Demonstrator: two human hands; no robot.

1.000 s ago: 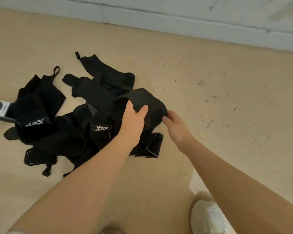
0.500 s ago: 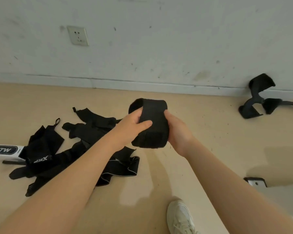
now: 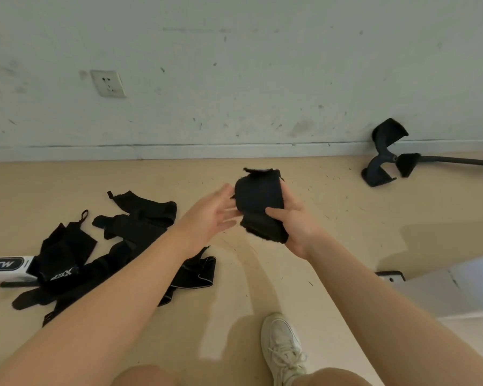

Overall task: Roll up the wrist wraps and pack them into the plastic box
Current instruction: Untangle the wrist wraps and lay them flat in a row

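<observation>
The right hand is gripping a rolled wrist wrap, thumb curled across the front and fingers behind it. The roll is a thick cylinder of black fuzzy fabric with frayed lower edges and a loose flap sticking up at the top; it is being held in the air above the floor. The left hand is hovering just beside the roll with its fingers spread and straight, holding nothing; its fingertips are blurred, so contact with the roll cannot be confirmed.

The floor is a smooth beige surface speckled with short dark fibres. A scuffed pale wall with a baseboard is rising behind it and is carrying a white socket.

A pile of unrolled black wraps is lying flat on the floor to the left, one showing white lettering. A white bar with dark lettering is lying partly under the pile. A black forked padded piece on a rod is resting against the baseboard at right. A white sneaker is standing on the floor below the hands. A pale box-like edge is showing at lower right; its material cannot be determined.
</observation>
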